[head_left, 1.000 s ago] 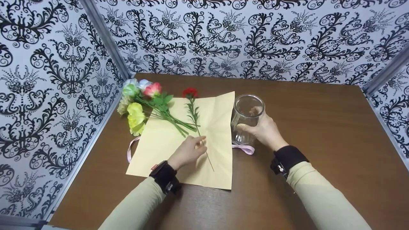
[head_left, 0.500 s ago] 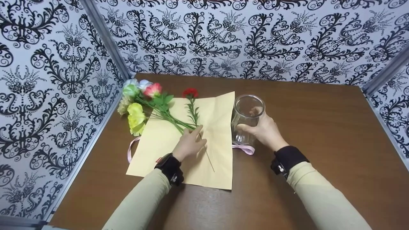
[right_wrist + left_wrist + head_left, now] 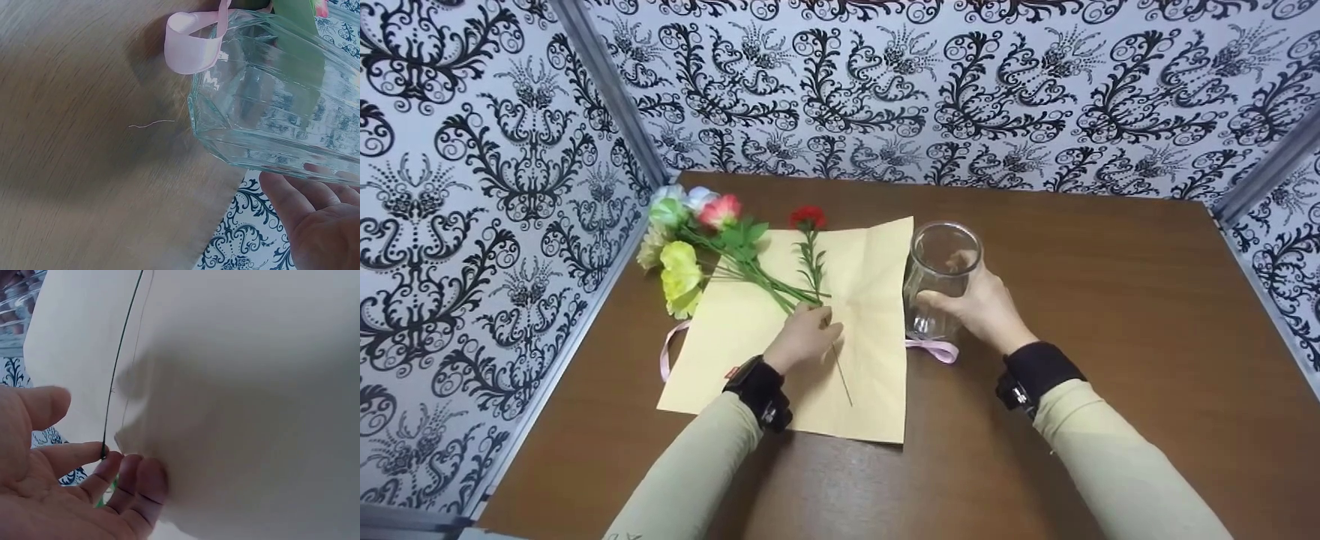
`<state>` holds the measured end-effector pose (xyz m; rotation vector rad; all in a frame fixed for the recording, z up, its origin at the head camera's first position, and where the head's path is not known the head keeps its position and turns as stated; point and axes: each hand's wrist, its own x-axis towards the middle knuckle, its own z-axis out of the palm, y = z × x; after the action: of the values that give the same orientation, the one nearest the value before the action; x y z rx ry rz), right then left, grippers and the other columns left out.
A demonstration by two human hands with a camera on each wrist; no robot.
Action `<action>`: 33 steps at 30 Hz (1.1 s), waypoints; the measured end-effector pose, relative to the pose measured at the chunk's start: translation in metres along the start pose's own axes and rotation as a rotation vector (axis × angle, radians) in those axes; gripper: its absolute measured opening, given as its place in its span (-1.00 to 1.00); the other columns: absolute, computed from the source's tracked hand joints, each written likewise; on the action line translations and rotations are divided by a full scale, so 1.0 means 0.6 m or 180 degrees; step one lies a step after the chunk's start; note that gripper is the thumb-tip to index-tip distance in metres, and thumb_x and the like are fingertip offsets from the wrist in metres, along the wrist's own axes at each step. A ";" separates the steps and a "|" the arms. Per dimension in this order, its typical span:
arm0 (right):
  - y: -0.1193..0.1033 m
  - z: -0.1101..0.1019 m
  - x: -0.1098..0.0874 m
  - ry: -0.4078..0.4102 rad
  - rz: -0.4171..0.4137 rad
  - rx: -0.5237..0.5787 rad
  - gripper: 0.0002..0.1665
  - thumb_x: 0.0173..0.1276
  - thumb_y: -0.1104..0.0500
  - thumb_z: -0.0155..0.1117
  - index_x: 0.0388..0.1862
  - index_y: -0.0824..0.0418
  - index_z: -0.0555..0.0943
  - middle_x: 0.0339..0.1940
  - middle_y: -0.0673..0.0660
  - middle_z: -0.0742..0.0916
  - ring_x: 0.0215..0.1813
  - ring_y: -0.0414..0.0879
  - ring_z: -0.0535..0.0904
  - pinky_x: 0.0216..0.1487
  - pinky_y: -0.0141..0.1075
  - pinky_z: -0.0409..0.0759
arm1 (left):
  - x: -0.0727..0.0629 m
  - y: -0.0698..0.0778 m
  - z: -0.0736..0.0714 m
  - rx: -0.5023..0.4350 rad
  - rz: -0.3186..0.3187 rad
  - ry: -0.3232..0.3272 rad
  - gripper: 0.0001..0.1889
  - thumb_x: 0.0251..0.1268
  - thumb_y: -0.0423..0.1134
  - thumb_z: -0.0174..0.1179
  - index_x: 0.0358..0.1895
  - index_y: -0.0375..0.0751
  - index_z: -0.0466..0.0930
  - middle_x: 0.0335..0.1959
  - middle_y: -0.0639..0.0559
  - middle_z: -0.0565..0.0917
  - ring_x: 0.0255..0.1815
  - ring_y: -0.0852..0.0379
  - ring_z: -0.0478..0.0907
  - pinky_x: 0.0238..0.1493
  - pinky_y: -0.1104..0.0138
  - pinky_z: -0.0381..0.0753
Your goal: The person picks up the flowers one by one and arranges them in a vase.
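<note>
- change: left hand (image 3: 802, 341), 1, has moved up the stem of the red flower (image 3: 808, 218), closer to the bloom; the stem's near end has swung slightly towards the table's left edge. right hand (image 3: 988, 309) and glass vase (image 3: 922, 281) unmoved.
- bearing on the work: apparently a fresh hold, taken higher on a single stem, with the glass vase kept steady; no stem seen in it yet.
- red flower, 1: lying on the paper (image 3: 870, 337), bloom just past the paper's far edge.
- left hand, state: fingers curled at the stem, seemingly grasping it; thumb apart from the stem in the left wrist view.
- right hand, 1: grasping the glass vase, thumb on the near side.
- glass vase, 1: upright on the table (image 3: 1110, 315), just beside the paper's right edge.
- other blooms, 5 told apart: green-blue (image 3: 668, 210), pale blue (image 3: 700, 198), pink (image 3: 720, 212), cream (image 3: 652, 246), yellow (image 3: 681, 271); near the table's far left corner, stems reaching over the paper. overlap may hide more.
- paper, 1 sheet.
- pink ribbon (image 3: 942, 352), 2 stretches showing; whether one piece, cannot tell.
</note>
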<state>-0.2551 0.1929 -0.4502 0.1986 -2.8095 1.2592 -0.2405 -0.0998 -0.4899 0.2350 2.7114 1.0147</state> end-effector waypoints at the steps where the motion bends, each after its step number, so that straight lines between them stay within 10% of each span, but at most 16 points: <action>1: 0.000 0.000 0.000 -0.0004 -0.0001 0.0008 0.00 0.11 -0.22 0.60 0.36 0.23 0.38 0.19 0.31 0.68 0.25 0.24 0.59 0.30 0.12 0.49 | 0.001 -0.002 -0.001 -0.0109 0.0011 0.0032 -0.62 0.56 -0.14 0.02 0.10 -0.42 0.57 0.30 -0.44 0.39 0.31 -0.33 0.41 0.39 -0.10 0.39; 10: 0.001 -0.002 0.000 -0.0006 0.0018 -0.0014 0.02 0.10 -0.23 0.60 0.38 0.23 0.37 0.20 0.32 0.68 0.25 0.26 0.59 0.29 0.15 0.49 | -0.002 0.016 -0.010 -0.1209 -0.0048 0.0229 -0.44 0.61 -0.14 -0.01 0.52 -0.37 0.27 0.45 -0.34 0.26 0.26 -0.17 0.49 0.33 0.06 0.49; 33: -0.001 -0.001 0.000 -0.0027 0.0017 0.0009 -0.05 0.12 -0.20 0.60 0.32 0.22 0.38 0.26 0.29 0.65 0.27 0.25 0.57 0.30 0.12 0.48 | -0.042 0.047 -0.004 -0.1309 0.0709 0.0777 -0.43 0.32 -0.28 0.39 0.38 -0.27 0.50 0.22 -0.13 0.51 -0.10 0.06 0.61 -0.16 0.32 0.67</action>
<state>-0.2550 0.1931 -0.4492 0.1971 -2.8173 1.2666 -0.2150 -0.0856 -0.4654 0.3621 2.6398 1.7370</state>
